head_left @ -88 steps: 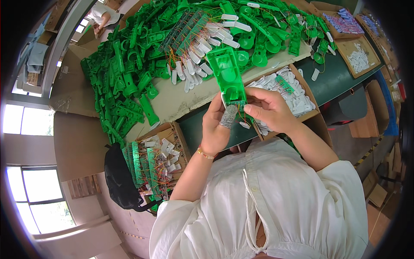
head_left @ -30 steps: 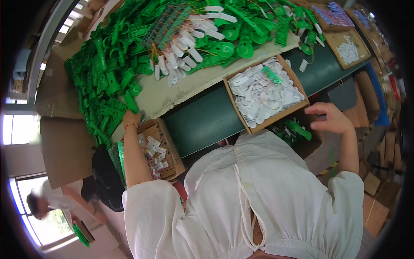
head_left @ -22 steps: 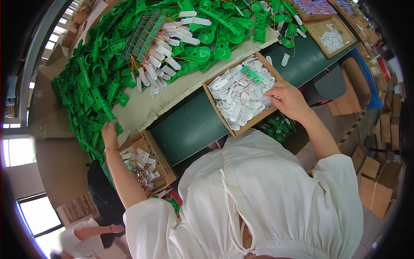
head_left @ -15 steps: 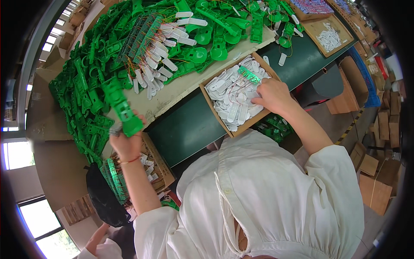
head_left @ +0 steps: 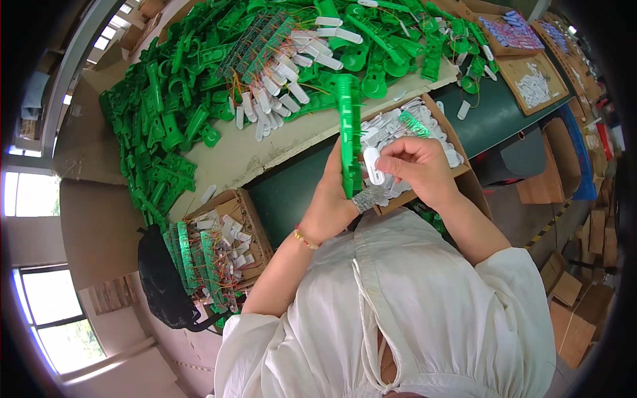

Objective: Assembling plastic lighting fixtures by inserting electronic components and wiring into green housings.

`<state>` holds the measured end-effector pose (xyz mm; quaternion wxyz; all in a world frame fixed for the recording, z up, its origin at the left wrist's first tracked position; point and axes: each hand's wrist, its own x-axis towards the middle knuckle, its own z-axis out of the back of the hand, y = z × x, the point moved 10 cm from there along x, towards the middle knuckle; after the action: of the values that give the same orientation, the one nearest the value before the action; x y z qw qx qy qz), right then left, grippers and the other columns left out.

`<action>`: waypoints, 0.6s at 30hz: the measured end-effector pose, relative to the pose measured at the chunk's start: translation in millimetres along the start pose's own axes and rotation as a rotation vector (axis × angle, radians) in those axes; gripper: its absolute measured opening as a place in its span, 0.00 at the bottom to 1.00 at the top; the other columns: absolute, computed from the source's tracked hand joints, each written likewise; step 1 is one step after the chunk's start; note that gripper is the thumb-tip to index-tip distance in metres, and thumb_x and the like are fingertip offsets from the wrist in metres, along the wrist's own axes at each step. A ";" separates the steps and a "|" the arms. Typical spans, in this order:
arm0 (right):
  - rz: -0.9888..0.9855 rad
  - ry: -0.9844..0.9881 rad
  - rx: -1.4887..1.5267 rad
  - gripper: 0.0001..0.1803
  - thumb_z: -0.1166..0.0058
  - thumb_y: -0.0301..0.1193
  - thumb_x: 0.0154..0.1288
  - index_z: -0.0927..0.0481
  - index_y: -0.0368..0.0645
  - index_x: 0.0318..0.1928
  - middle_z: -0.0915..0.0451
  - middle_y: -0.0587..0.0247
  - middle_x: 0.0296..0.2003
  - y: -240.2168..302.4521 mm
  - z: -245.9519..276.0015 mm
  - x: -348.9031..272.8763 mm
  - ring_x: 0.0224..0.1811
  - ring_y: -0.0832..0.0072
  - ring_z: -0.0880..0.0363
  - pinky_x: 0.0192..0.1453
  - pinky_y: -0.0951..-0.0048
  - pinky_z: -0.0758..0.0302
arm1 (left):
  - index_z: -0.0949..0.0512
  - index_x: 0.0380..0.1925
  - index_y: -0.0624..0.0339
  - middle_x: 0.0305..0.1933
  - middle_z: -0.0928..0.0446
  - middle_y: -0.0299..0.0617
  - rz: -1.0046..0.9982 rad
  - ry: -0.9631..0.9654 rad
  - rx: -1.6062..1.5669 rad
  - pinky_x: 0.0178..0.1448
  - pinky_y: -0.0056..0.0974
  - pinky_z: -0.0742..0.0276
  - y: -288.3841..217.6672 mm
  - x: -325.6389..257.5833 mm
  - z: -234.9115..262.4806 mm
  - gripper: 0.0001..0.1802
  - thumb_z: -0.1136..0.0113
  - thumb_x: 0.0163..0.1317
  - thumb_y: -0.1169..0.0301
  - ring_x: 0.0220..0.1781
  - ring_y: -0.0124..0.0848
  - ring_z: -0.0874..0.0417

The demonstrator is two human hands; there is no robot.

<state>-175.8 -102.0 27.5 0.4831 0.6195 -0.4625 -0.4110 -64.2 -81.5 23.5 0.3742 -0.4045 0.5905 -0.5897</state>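
Starting at the left, a black bag (head_left: 162, 278) hangs against the bench side below a small open cardboard box (head_left: 222, 242) of white tabs and green circuit strips; above it a deep heap of green plastic mouldings (head_left: 166, 126) covers the pale cardboard sheet (head_left: 265, 149) almost to its left edge, leaving bare sheet only along the near rim; white plastic clips (head_left: 279, 93) and green circuit boards (head_left: 255, 43) lie mixed in the middle of the heap; a strip of dark green bench top (head_left: 292, 189) shows between the sheet and the person's body; the left hand (head_left: 335, 199) is closed around the lower end of a long green plastic housing (head_left: 348, 129), held upright and edge-on over the bench; touching its right face, a white plastic clip (head_left: 373, 166) is pinched between thumb and fingertips of the right hand (head_left: 415, 166), the other fingers curled narrow; directly behind both hands an open cardboard box (head_left: 458, 142) of white clips with one green strip sits at the bench's near edge; further right, two flat trays, one of white parts (head_left: 534, 83) and one of blue and pink parts (head_left: 511, 33), line the far side; stacked cardboard (head_left: 577, 298) crowds the floor at the right.
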 end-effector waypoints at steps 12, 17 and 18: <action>0.064 -0.023 -0.010 0.07 0.39 0.26 0.54 0.24 0.37 0.27 0.24 0.69 0.20 -9.5 -18.8 1.6 0.19 0.90 0.33 0.21 0.87 0.38 | 0.54 0.63 0.65 0.49 0.36 0.55 -0.149 -0.024 0.610 0.50 0.42 0.29 -16.9 -11.5 -1.8 0.43 0.44 0.47 0.82 0.48 0.50 0.28; -0.128 0.114 -0.059 0.08 0.40 0.27 0.55 0.23 0.36 0.25 0.25 0.69 0.19 -39.5 -22.9 4.7 0.17 0.87 0.31 0.19 0.86 0.37 | 0.50 0.61 0.64 0.47 0.35 0.55 0.046 -0.031 0.873 0.43 0.48 0.28 -4.0 -12.9 7.3 0.41 0.45 0.45 0.83 0.43 0.55 0.27; -0.133 0.166 -0.172 0.10 0.42 0.30 0.58 0.22 0.36 0.26 0.24 0.69 0.19 -35.8 -23.8 4.5 0.18 0.86 0.29 0.21 0.83 0.34 | 0.49 0.61 0.62 0.47 0.35 0.54 0.052 -0.021 0.908 0.43 0.48 0.27 3.7 -13.5 11.4 0.41 0.45 0.45 0.83 0.43 0.54 0.27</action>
<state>-145.7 -97.4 -3.1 0.5427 0.6368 -0.3420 -0.4277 -48.5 -73.6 19.1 0.5344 -0.1904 0.2781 -0.7751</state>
